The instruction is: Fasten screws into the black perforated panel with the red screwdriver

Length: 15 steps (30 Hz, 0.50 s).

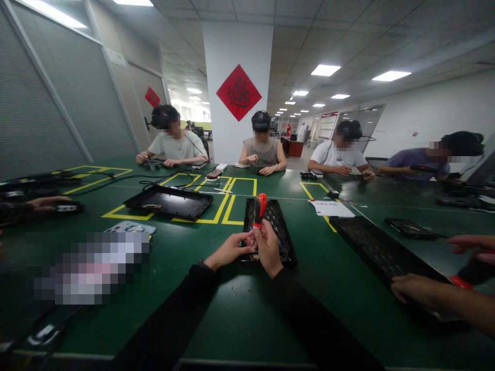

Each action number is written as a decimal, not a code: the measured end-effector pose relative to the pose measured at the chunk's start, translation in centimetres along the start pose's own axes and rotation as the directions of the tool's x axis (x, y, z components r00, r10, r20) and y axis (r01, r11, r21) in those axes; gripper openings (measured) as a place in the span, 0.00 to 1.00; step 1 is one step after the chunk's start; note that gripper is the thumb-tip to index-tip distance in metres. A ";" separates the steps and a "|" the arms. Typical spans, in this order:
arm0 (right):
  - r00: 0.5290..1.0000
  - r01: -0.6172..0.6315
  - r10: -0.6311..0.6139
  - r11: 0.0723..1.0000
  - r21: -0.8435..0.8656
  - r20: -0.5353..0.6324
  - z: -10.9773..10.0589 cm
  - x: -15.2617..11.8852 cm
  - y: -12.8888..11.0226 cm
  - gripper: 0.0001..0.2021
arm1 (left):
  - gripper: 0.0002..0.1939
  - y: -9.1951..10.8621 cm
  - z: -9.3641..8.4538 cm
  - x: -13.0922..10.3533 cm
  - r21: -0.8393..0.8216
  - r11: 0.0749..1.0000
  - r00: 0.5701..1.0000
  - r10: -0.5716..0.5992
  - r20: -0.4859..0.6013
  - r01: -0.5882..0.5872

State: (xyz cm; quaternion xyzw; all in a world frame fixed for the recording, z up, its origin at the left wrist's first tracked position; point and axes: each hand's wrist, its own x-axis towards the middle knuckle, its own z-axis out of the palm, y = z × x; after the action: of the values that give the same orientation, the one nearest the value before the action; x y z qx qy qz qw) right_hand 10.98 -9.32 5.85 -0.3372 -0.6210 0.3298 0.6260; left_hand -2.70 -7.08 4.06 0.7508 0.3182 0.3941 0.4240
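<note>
A black tray-like casing lies on the green table in front of me, with small light marks inside it. A red and black screwdriver stands above it, handle upward. My right hand is closed around the lower part of the screwdriver, near the casing's near end. My left hand meets it from the left, fingertips pinched together at the casing's near left corner. Whatever the left fingertips hold is too small to make out.
Another black casing lies beyond to the left, a long one to the right, under a co-worker's hand. A white paper and a pixelated object lie nearby. Several people sit around the green table.
</note>
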 end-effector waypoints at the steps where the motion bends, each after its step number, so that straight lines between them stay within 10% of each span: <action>1: 1.000 0.000 0.000 1.000 -0.001 -0.009 0.0 0.0 0.1 0.14 | 0.11 0.1 -0.1 0.0 0.003 1.000 1.000 0.011 0.015 -0.011; 15: 1.000 0.006 -0.007 0.996 -0.090 -0.005 -0.4 -0.3 0.2 0.10 | 0.10 0.1 -0.1 0.0 0.003 0.999 0.998 0.050 0.048 -0.051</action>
State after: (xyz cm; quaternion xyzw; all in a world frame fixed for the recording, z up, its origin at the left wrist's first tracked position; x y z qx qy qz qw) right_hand 11.33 -9.48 5.50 -0.3641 -0.6347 0.2984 0.6129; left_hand -2.71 -7.07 4.20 0.7688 0.2899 0.3858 0.4196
